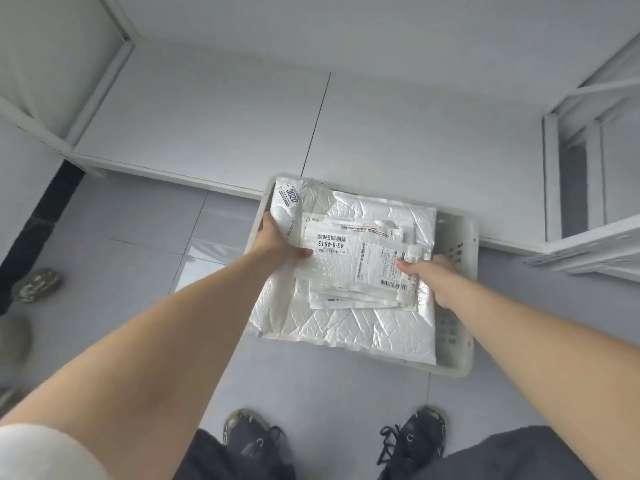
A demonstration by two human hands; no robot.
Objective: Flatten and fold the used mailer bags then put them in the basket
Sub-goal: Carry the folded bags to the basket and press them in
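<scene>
Stack of folded white bubble mailer bags (346, 265) gripped by left hand (280, 242) and right hand (427, 271) at mouth of pale plastic basket (464, 341). Risk: slick stack overlapped left rim, might snag and fan out.

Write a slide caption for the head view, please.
Left hand and right hand hold a stack of flattened mailer bags over a white plastic basket.

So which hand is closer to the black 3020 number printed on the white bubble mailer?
Left. The left hand grips the white bubble mailer right beside its black 3020 print; the right hand holds the opposite side of the folded mailer stack.
</scene>
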